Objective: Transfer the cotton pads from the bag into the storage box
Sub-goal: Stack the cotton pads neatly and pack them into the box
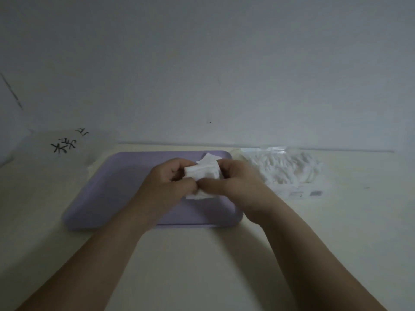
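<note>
A small stack of cotton pads [203, 173] sits at frame centre, gripped between the left hand [166, 182] and the right hand [238, 185] over the lavender tray [107, 189]. Both forearms reach in from the lower corners, fingers curled round the stack, thumbs meeting at its near edge. The pads are white, square and slightly fanned; the clear bag [289, 171] holding more lies right of the tray.

No text is legible. Black handwritten characters [65, 143] stand on the pale, translucent sheet [45, 158] at far left, but they are blurred, lie at an angle and cannot be read. Small printed grey patches [314, 193] mark the near edge of the clear plastic bag [289, 169] at right and are too small to read.
</note>
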`<state>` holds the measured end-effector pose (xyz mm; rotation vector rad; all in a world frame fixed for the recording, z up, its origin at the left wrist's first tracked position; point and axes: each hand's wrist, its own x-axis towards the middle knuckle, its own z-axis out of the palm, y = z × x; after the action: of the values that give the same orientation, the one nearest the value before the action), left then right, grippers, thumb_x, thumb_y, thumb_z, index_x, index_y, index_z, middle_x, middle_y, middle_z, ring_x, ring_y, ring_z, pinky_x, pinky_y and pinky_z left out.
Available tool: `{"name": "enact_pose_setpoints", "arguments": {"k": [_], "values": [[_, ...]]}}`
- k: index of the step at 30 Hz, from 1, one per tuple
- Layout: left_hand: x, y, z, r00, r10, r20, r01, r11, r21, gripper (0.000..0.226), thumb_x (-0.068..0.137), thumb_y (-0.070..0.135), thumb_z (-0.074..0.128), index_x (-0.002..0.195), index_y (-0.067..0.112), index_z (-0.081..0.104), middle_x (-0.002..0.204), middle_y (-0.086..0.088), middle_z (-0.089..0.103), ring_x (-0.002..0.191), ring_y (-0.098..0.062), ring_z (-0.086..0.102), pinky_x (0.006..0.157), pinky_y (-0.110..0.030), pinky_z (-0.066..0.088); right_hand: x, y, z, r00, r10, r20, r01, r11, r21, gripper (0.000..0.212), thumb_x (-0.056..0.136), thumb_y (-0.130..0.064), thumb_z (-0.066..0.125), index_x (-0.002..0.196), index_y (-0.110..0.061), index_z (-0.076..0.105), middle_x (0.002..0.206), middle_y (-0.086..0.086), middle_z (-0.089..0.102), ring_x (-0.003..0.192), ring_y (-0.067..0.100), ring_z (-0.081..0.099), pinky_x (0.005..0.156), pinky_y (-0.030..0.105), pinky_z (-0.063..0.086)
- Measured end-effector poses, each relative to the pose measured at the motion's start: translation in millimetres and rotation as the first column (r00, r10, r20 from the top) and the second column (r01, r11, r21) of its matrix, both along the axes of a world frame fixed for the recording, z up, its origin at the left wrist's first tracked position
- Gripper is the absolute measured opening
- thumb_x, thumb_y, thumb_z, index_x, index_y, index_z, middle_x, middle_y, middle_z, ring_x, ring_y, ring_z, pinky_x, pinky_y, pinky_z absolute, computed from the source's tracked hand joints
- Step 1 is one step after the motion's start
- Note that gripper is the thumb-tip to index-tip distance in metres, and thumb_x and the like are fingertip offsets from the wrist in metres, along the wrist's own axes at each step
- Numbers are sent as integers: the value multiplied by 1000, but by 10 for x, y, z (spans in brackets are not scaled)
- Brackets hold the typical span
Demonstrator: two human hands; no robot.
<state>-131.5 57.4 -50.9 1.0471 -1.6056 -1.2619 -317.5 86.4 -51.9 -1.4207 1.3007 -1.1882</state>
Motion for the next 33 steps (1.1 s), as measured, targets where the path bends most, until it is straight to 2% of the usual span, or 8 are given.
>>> {"name": "enact_pose_setpoints", "arguments": {"k": [7, 10, 12, 15, 20, 23, 29, 33], "values": [[-600, 103, 197, 988, -55, -146, 61, 997, 36, 35, 85, -6, 65, 115, 9, 74, 108, -21, 78, 102, -42, 75, 85, -52, 63, -433, 268, 283, 987, -122, 108, 125, 992, -15, 24, 83, 0, 73, 107, -4, 78, 103, 19, 80, 102, 37, 77, 93, 58, 61], [-952, 150, 248, 989, -62, -132, 64, 998, 14, 27, 92, 0, 71, 117, 12, 72, 107, -14, 79, 93, -24, 76, 79, -36, 61, -811, 434, 375, 961, -260, 91, 266, 962, -57, 29, 75, -14, 75, 100, 0, 76, 99, 26, 78, 96, 36, 78, 90, 60, 61], [-1167, 140, 239, 999, -26, -47, 23, 998, -66, 21, 93, 4, 70, 111, 14, 72, 103, -10, 79, 87, -15, 72, 78, -29, 58, -1126, 509, 435, 908, -419, -12, 415, 903, -109, 28, 74, -21, 72, 88, 3, 70, 82, 24, 72, 76, 29, 69, 74, 58, 63], [-1415, 141, 190, 986, -57, 157, 94, 967, -237, 22, 83, 17, 72, 104, 24, 73, 104, 6, 76, 90, -7, 69, 85, -19, 53, -1529, 583, 502, 794, -561, -235, 543, 828, -140, 28, 81, -20, 66, 76, 4, 53, 68, 8, 46, 62, 19, 43, 54, 38, 37], [-1719, 193, 157, 819, -100, 565, 354, 862, -361, 36, 90, 27, 59, 124, 36, 69, 125, 15, 68, 113, -10, 64, 99, -29, 51, -1716, 519, 374, 730, -461, -505, 486, 869, -91, 26, 89, -16, 55, 93, 8, 63, 75, 13, 60, 67, 22, 53, 59, 34, 42], [-1825, 223, 167, 721, -83, 688, 451, 809, -376, 36, 88, 23, 54, 118, 36, 69, 105, 13, 65, 113, -21, 61, 97, -41, 48, -1750, 444, 346, 679, -397, -617, 433, 896, -100, 22, 92, -17, 54, 96, 4, 60, 85, 13, 64, 72, 25, 55, 61, 33, 43], [-1797, 87, 52, 754, -95, 650, 436, 813, -387, 38, 86, 25, 50, 113, 33, 75, 113, 2, 71, 105, -20, 66, 93, -35, 55, -1809, 279, 323, 613, -350, -709, 405, 909, -98, 28, 91, -16, 65, 118, -11, 59, 108, 5, 65, 92, 24, 62, 66, 32, 47], [-1759, 50, 42, 776, -169, 607, 461, 810, -363, 38, 85, 12, 56, 112, 27, 78, 107, 6, 76, 98, -14, 70, 87, -34, 57, -1756, 216, 321, 512, -354, -783, 447, 888, -109, 21, 82, -18, 71, 100, -15, 60, 97, 2, 66, 87, 24, 63, 68, 33, 52]]}}
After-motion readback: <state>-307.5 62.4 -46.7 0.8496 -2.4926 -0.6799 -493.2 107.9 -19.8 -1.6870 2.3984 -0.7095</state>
